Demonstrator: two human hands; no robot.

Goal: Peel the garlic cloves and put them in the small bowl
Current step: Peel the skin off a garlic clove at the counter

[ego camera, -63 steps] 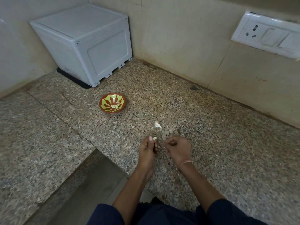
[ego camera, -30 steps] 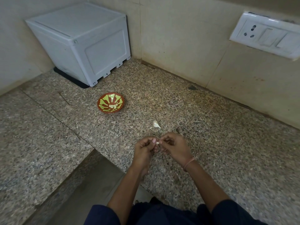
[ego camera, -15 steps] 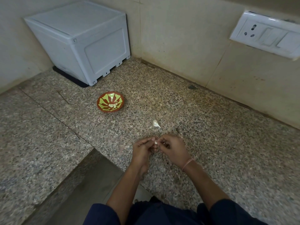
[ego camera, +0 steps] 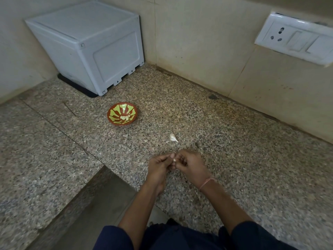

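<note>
Near the counter's (ego camera: 243, 168) front edge, left hand (ego camera: 158, 167) and right hand (ego camera: 191, 166) both pinched a garlic clove (ego camera: 174, 160) between them; light, firm and probably slippery, it seemed best gripped at its ends.

A speckled granite counter (ego camera: 252, 168) carries a small red-and-green bowl (ego camera: 115, 113) and, in the corner, a white plastic box (ego camera: 86, 47). A white garlic piece (ego camera: 173, 138) lies right of the bowl.

Both hands (ego camera: 177, 166) pinch 1 garlic clove (ego camera: 174, 160) over counter (ego camera: 252, 159).
</note>
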